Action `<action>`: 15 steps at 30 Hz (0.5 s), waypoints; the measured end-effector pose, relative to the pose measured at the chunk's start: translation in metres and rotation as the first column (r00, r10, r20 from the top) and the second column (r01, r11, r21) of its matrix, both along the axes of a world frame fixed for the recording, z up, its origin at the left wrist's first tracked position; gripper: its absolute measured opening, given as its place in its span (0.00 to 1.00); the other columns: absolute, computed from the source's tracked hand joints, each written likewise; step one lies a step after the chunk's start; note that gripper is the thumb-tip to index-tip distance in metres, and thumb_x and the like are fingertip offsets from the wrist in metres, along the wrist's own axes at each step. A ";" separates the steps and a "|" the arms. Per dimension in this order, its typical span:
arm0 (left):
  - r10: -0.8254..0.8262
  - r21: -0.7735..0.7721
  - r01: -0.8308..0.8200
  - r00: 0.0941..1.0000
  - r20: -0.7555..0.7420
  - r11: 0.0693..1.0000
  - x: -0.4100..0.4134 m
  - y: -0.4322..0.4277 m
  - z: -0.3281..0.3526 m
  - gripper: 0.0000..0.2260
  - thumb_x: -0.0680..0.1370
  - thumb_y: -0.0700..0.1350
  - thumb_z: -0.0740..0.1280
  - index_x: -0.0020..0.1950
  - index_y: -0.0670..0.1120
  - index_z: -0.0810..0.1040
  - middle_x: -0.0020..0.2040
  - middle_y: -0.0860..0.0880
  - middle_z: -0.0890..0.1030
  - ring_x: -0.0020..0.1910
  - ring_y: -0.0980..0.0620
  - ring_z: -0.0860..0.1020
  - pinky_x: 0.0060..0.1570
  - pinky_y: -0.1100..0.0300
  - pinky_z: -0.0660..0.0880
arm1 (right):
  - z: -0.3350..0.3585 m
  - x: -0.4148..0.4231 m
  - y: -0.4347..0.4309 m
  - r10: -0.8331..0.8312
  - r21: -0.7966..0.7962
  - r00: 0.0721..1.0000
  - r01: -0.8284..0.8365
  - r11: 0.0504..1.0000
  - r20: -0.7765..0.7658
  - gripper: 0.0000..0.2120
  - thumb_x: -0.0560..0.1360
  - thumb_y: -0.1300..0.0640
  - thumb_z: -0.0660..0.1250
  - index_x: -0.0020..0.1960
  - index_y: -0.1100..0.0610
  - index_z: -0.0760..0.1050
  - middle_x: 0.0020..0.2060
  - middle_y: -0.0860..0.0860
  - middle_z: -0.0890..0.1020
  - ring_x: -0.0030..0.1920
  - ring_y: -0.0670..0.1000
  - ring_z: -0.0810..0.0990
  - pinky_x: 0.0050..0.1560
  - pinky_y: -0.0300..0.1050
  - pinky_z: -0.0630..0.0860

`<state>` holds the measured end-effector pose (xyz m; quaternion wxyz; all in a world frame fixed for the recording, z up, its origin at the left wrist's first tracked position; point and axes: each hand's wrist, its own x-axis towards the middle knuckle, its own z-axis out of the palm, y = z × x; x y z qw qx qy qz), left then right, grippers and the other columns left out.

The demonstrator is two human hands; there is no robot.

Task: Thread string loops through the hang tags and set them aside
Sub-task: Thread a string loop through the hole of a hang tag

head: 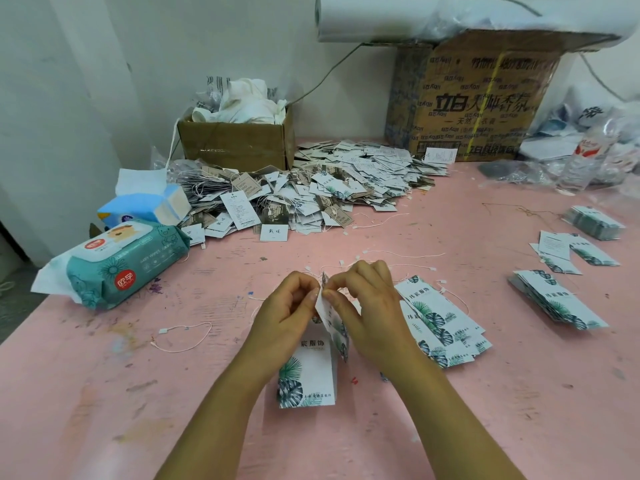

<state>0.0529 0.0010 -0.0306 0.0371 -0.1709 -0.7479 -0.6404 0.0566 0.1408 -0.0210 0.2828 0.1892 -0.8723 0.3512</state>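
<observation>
Both hands meet over the pink table (104, 393). My left hand (287, 310) and my right hand (367, 306) pinch the top edge of a white hang tag (332, 327) with green leaf print, held on edge between them. A thin white string shows at the tag's top near my fingertips. Beneath the hands another leaf-print tag (308, 375) lies flat. A fanned stack of the same tags (443, 327) rests just right of my right hand. Loose string loops (183, 337) lie on the table at the left and behind the hands.
A big heap of tags with strings (311, 192) covers the back of the table, before a small carton (239, 140) and a large printed carton (478, 98). A wipes pack (117, 261) and tissue box lie left. More tag stacks (557, 299) sit right.
</observation>
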 end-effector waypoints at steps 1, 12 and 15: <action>0.001 -0.001 -0.001 1.000 -0.003 1.000 0.000 0.000 0.001 0.05 0.80 0.38 0.60 0.45 0.45 0.73 0.37 0.46 0.76 0.38 0.48 0.74 0.46 0.47 0.73 | 0.000 0.000 0.000 0.000 -0.003 1.000 0.000 1.000 0.002 0.05 0.73 0.60 0.67 0.44 0.61 0.79 0.37 0.52 0.75 0.42 0.47 0.63 0.42 0.34 0.58; 0.061 -0.073 -0.064 0.997 -0.040 0.995 0.001 0.001 -0.001 0.08 0.79 0.39 0.60 0.42 0.50 0.71 0.31 0.56 0.74 0.31 0.57 0.70 0.34 0.63 0.67 | -0.005 -0.004 0.003 -0.014 0.052 0.995 0.010 0.999 0.095 0.16 0.77 0.52 0.55 0.51 0.58 0.78 0.42 0.48 0.72 0.46 0.47 0.62 0.44 0.37 0.58; 0.083 -0.052 -0.085 0.996 -0.030 0.995 0.001 0.001 0.000 0.07 0.79 0.40 0.60 0.42 0.49 0.72 0.31 0.56 0.75 0.31 0.57 0.70 0.33 0.64 0.67 | -0.004 -0.004 0.002 0.000 0.056 0.997 -0.005 0.998 0.081 0.19 0.76 0.49 0.52 0.50 0.58 0.78 0.41 0.46 0.71 0.46 0.48 0.63 0.43 0.37 0.57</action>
